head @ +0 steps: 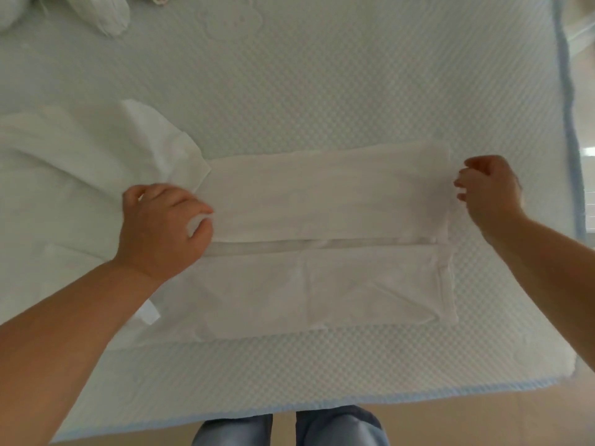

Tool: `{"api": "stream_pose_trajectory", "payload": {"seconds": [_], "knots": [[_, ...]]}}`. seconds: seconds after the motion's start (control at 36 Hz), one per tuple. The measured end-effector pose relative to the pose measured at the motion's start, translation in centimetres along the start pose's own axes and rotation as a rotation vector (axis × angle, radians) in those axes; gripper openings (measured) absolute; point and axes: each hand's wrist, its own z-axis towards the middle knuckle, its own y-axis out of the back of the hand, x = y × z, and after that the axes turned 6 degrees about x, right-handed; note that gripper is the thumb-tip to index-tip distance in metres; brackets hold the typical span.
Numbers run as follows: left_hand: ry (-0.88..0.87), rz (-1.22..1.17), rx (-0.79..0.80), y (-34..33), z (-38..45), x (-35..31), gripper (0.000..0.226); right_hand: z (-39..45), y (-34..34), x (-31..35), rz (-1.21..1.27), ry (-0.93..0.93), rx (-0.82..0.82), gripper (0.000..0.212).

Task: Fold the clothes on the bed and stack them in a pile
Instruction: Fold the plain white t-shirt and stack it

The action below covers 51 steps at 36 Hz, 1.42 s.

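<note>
Across the bed [322,75] before you, the white garment [322,201] lies flat, long axis from 9 to 3 o'clock. Your left hand [164,226] pinches its fabric at 9; your right hand [489,191] grips its 3 o'clock end.

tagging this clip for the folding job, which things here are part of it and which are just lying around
Part of the job:
- white garment, spread flat with two long panels folded inward
- left hand, gripping its cloth
- right hand, fingers curled at its right end
- more white clothes at the far left corner

Just there:
- mattress underneath
- the person's jeans at the bed's near edge
</note>
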Motion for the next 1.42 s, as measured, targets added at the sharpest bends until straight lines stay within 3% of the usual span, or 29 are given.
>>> {"api": "stream_pose_trajectory", "payload": {"seconds": [0.08,0.19,0.39,0.53,0.69,0.86,1.03,1.17,1.25,1.42], "knots": [[-0.046,-0.061,0.045,0.1,3.4,-1.2,0.036,1.4,-0.2,1.0,-0.030,-0.137,0.163,0.028],[0.029,-0.053,0.218,-1.1,7.8,-1.4,0.042,1.6,-0.7,2.1,-0.084,-0.067,0.089,0.023],[0.176,-0.026,0.341,-2.1,10.9,-0.1,0.039,1.0,-0.7,2.9,0.425,-0.277,0.228,0.013],[0.226,-0.088,0.348,-1.9,11.6,0.0,0.014,1.3,0.1,2.6,0.540,-0.398,0.485,0.035],[0.219,-0.168,0.400,-1.5,12.1,0.3,0.015,2.9,0.5,3.3,0.472,-0.385,0.518,0.045],[0.206,-0.254,0.440,-1.3,12.4,1.2,0.022,4.2,0.8,2.9,0.489,-0.278,0.574,0.022],[0.151,-0.048,0.500,-1.2,12.3,2.4,0.036,5.1,-0.4,2.1,0.536,-0.209,0.419,0.014],[0.181,-0.069,0.393,-1.2,12.0,3.2,0.037,5.3,-1.3,2.7,0.510,-0.146,0.268,0.018],[0.211,-0.036,0.335,-1.6,11.6,3.3,0.039,5.6,-1.7,3.4,0.385,-0.094,0.194,0.008],[0.259,0.032,0.278,-2.1,11.6,2.3,0.033,6.3,-2.6,4.2,0.075,0.051,0.028,0.013]]}}
